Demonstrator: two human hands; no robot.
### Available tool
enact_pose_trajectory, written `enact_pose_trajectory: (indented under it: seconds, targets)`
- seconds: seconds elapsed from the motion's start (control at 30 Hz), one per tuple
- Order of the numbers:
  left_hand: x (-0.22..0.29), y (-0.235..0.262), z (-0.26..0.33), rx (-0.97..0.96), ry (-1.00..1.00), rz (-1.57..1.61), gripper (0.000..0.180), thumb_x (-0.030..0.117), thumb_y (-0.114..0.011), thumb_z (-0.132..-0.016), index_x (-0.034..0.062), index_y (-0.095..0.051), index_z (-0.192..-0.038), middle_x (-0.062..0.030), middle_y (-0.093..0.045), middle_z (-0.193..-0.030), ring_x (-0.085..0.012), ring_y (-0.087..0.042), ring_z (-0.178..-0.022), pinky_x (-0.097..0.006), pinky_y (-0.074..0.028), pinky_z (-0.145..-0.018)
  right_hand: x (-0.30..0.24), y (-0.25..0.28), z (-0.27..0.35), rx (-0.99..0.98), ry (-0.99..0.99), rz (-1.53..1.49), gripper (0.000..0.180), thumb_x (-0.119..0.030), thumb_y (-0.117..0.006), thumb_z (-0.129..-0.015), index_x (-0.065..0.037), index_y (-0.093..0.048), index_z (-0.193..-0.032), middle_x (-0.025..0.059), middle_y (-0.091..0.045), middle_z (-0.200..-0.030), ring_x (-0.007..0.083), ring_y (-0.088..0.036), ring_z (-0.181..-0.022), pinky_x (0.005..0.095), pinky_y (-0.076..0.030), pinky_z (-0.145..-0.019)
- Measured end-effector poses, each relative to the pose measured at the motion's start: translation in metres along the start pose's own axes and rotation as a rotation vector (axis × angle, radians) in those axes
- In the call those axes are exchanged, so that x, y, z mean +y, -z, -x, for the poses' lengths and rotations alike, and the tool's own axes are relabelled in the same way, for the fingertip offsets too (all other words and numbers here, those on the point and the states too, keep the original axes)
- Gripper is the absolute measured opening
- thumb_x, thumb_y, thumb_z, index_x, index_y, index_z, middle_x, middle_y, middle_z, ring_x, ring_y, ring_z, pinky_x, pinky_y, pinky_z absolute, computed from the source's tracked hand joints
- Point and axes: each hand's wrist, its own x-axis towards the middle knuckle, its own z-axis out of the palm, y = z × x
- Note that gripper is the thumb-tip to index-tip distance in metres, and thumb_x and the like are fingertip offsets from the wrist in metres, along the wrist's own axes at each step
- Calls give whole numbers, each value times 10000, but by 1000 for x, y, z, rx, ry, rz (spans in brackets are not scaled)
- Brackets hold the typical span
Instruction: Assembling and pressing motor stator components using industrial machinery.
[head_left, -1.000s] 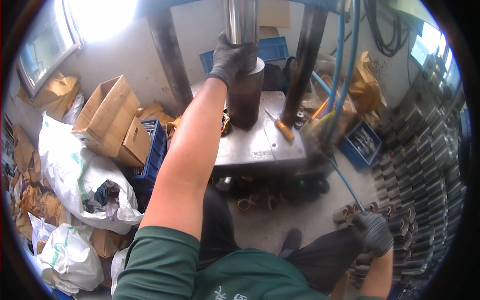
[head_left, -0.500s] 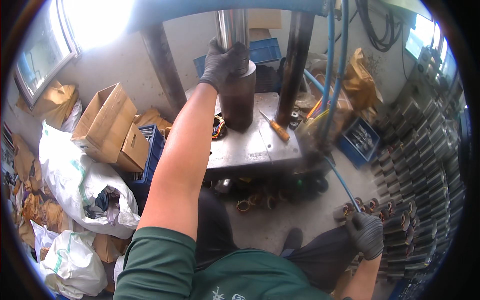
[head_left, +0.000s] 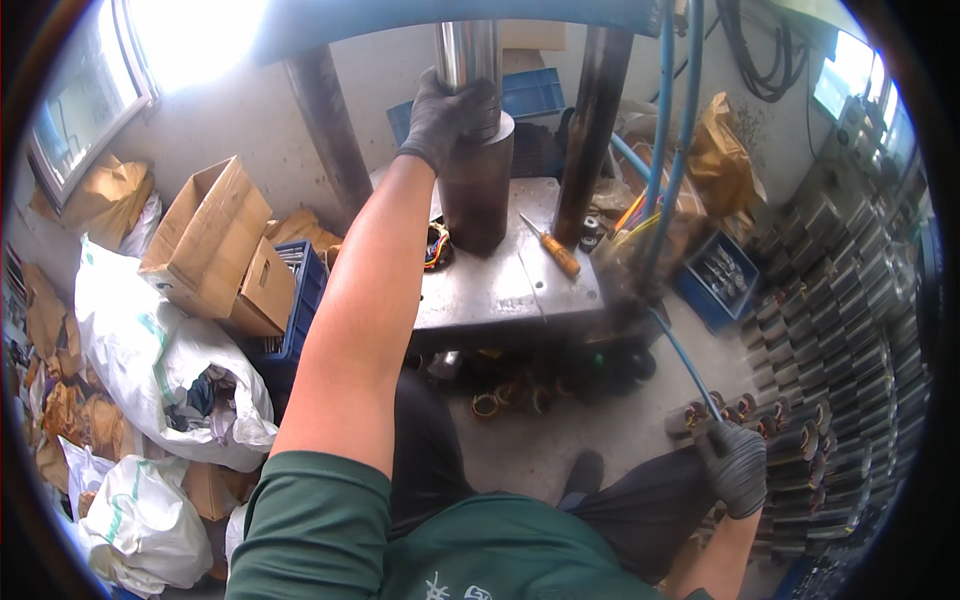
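My left hand, in a dark glove, grips the top of a dark steel cylinder that stands upright on the grey press table, under a shiny ram. My right hand, also gloved, reaches down to the right among stacked metal cylinders with copper windings on the floor; its fingers are curled and what they hold is hidden. A blue hose ends close to that hand. A screwdriver with an orange handle lies on the table right of the cylinder.
Two dark press columns flank the ram. A blue crate sits at the right, rows of metal cylinders beyond it. Cardboard boxes, white sacks and a blue crate crowd the left. Copper coils lie under the table.
My left hand stays on the cylinder top. My right hand has shifted slightly among the floor parts. The view has tilted a little.
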Motion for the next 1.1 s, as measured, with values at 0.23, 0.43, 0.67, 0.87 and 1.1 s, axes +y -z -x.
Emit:
enact_pose_trajectory:
  seconds: [0.23, 0.43, 0.67, 0.87, 1.1]
  targets:
    - [6, 0, 1, -2, 7, -84, 734, 377, -906, -789, 24, -538, -1318, -141, -696, -1155, -242, -685, -1064, -384, -556, -955, 1, -1, 0, 7, 6, 1, 196, -180, -744, -840, -35, -626, -783, 235, -602, -725, 444, -632, -710, 514, -492, -635]
    - [9, 0, 4, 30, 3, -93, 744, 351, -891, -710, -5, -571, -1279, -157, -699, -1123, -236, -706, -1003, -362, -571, -891, 5, -1, -1, -26, 12, 21, 190, -177, -734, -830, -35, -618, -780, 240, -597, -722, 452, -626, -712, 524, -488, -643]
    - [3, 4, -4, -53, -28, -64, 673, 320, -909, -677, -44, -621, -1164, -152, -738, -1019, -231, -728, -924, -360, -583, -837, 3, 9, -8, -26, 37, 6, 212, -168, -724, -836, -35, -592, -737, 236, -593, -716, 447, -627, -715, 525, -488, -648]
    - [-13, 4, -11, 48, -86, -78, 607, 307, -949, -640, -39, -679, -1060, -158, -757, -954, -215, -740, -872, -354, -588, -818, 7, 30, -26, -204, 121, -50, 116, -147, -711, -836, -40, -708, -881, 187, -682, -811, 417, -664, -761, 479, -532, -698]
    - [-10, 3, -9, 13, -30, -56, 649, 292, -960, -632, -50, -663, -1096, -164, -758, -975, -225, -744, -871, -352, -593, -828, 13, 44, -42, -161, 212, -4, 235, -102, -669, -813, -69, -751, -1031, 176, -710, -892, 384, -700, -828, 467, -554, -731]
